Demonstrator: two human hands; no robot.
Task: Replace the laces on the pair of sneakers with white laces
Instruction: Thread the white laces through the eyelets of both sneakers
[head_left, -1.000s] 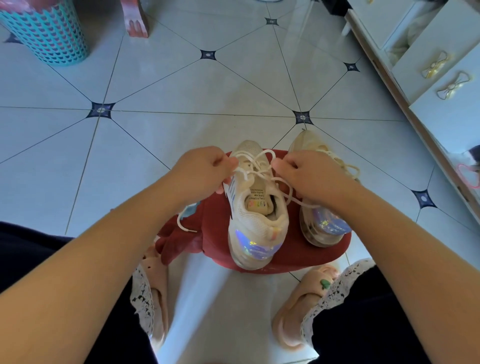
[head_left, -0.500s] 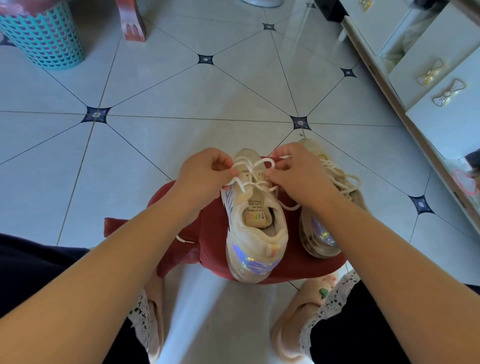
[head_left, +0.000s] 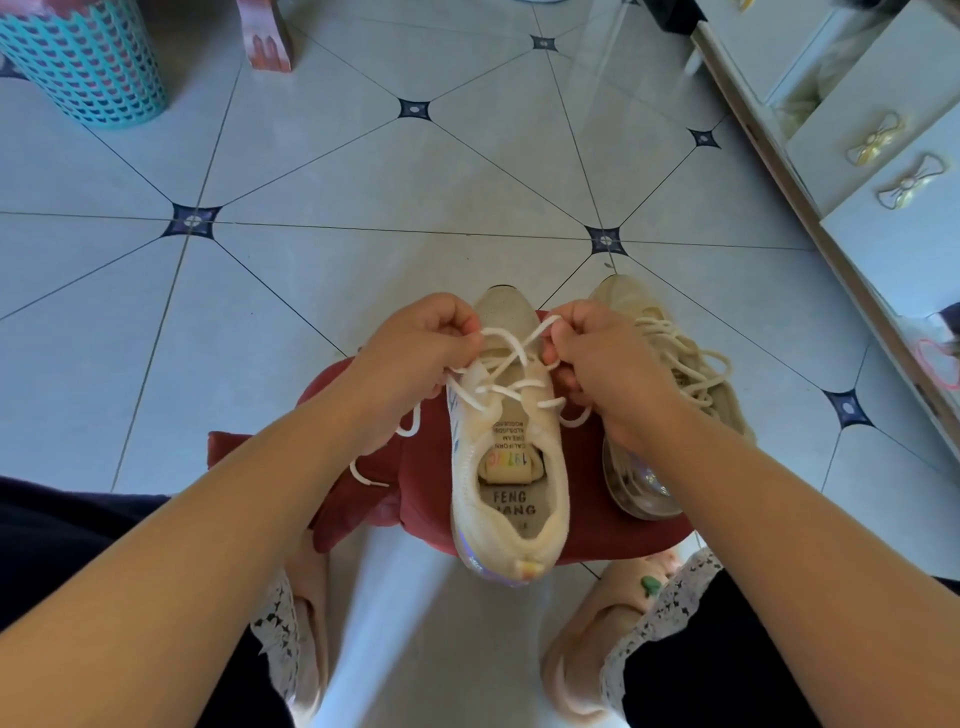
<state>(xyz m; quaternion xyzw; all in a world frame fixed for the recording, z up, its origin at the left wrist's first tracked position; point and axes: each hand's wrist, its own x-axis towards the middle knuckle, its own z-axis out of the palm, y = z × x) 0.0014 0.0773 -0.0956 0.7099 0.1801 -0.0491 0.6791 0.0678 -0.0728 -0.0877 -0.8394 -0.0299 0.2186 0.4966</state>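
Both forearms reach forward, left hand (head_left: 415, 348) and right hand (head_left: 602, 358) close together, curled fingers (head_left: 454, 319) pinching the white lace (head_left: 511, 387).

The left grip (head_left: 415, 353) and right grip (head_left: 608, 364) have slid forward along the near sneaker (head_left: 511, 431), from beside its tongue to its toe end, and drawn closer together, each now pinching a strand of the white lace (head_left: 511, 353) crossed in an X between them.
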